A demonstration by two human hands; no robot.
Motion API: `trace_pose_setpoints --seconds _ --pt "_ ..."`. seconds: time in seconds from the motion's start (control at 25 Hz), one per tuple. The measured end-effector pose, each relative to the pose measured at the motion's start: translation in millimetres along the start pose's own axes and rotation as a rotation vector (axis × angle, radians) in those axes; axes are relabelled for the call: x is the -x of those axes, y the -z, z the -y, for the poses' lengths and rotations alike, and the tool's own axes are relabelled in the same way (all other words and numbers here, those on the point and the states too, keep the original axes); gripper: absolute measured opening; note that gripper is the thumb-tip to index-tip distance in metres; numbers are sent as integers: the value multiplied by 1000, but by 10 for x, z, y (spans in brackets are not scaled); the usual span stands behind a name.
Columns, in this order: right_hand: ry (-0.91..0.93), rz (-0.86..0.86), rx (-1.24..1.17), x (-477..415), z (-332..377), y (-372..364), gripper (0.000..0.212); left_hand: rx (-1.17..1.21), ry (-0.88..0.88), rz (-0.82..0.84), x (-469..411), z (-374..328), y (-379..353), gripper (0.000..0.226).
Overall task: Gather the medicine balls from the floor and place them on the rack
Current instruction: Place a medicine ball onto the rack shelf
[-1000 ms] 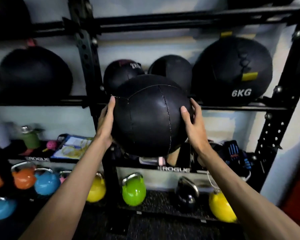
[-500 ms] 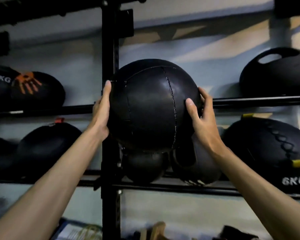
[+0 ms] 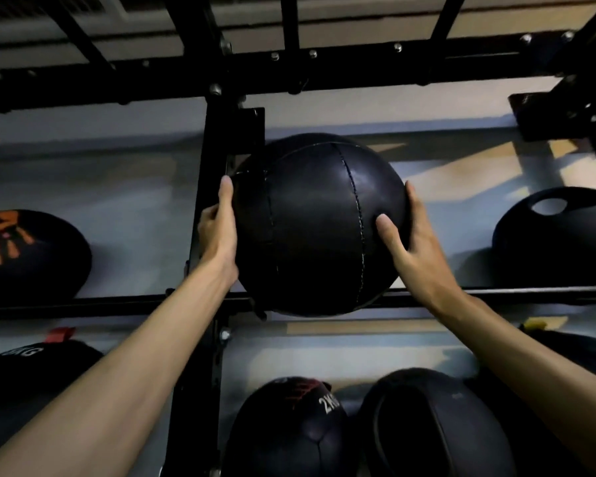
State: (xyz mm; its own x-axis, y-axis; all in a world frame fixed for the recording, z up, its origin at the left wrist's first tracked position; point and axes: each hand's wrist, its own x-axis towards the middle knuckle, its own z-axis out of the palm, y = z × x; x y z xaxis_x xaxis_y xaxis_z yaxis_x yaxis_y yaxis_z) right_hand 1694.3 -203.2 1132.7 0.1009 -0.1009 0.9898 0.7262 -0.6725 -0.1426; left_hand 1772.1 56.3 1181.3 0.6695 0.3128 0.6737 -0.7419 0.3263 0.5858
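Observation:
I hold a large black stitched medicine ball [image 3: 317, 228] between both hands, high in front of the black steel rack [image 3: 217, 139]. Its underside sits at the level of the upper shelf rail [image 3: 496, 294], just right of the rack's upright post. My left hand [image 3: 219, 232] presses flat on the ball's left side, against the post. My right hand [image 3: 410, 242] grips the ball's right side with fingers spread. Whether the ball rests on the rail or is carried by my hands I cannot tell.
On the same shelf lie a black ball with orange print [image 3: 25, 253] at left and a handled black ball [image 3: 558, 235] at right. The shelf below holds a 2KG ball [image 3: 289, 428], a second black ball [image 3: 427, 425] and another at far left [image 3: 31, 366]. Crossbars run overhead.
My hands have lifted the ball from the lower shelf's height up to the upper shelf level. My view has tilted upward, so the kettlebells below are out of sight.

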Motion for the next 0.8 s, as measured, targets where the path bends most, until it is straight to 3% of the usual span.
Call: trace_pose_setpoints --seconds 0.2,0.36,0.44,0.52,0.64,0.8 --pt "-123 -67 -36 -483 -282 -206 78 87 -245 63 -270 214 -231 56" --pt "-310 -148 -56 -891 -376 -337 71 -151 -510 215 -322 530 -383 56" --pt "-307 -156 20 -961 -414 -436 62 -252 -501 218 -419 653 -438 63" --pt "-192 -112 72 -896 -521 -576 58 -312 -395 171 -568 698 -450 70" --pt "-106 25 132 -702 -824 -759 68 -483 -300 75 -732 779 -437 67" --pt "-225 178 207 -476 -1215 -795 75 -538 -356 277 -586 1141 -355 59"
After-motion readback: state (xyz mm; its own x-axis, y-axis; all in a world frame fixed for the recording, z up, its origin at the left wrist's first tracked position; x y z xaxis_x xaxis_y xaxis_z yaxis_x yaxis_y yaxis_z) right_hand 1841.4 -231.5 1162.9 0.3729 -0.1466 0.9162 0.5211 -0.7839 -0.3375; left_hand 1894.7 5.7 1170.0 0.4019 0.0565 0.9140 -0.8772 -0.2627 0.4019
